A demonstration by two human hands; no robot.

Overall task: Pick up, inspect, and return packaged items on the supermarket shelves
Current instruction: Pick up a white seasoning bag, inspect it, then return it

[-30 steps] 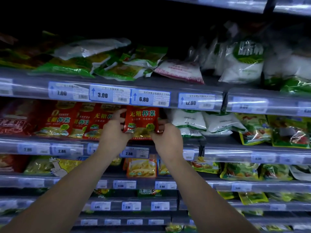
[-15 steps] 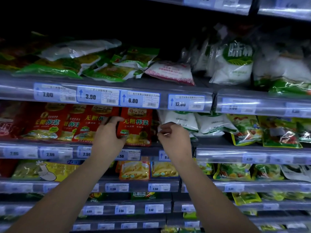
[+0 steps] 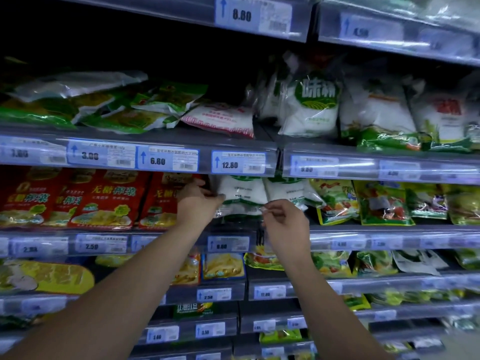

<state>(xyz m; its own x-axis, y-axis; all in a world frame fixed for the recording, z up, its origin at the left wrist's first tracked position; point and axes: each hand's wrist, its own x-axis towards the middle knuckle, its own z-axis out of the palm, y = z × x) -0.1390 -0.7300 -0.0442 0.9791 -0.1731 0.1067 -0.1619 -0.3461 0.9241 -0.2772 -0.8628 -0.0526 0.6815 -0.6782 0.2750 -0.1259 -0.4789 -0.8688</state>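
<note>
Red packets (image 3: 109,198): they are standing upright in a row on the middle shelf (image 3: 363,231), at the left. None is in your hands, so, as far as you can judge, that part is sitting finished.

Left hand (image 3: 197,203): you are reaching it to the seam between the last red packet and the white bag (image 3: 241,196). Its fingers are curling together onto the bag's left edge, and they look to be pinching it, though the blur is making this uncertain.

White bag: it is resting on the middle shelf under the 12.80 price tag (image 3: 239,163), leaning upright, with a second white bag (image 3: 283,190) just beside it. It is not lifted yet.

Right hand (image 3: 284,224): you are holding it at the bag's lower right corner, thumb and forefinger nipping what seems to be the clear plastic edge.

Progress: you are starting a pick. Lifting, inspecting and returning this bag are all remaining.

Further right: the green and yellow packets (image 3: 381,203) are sitting untouched.
</note>
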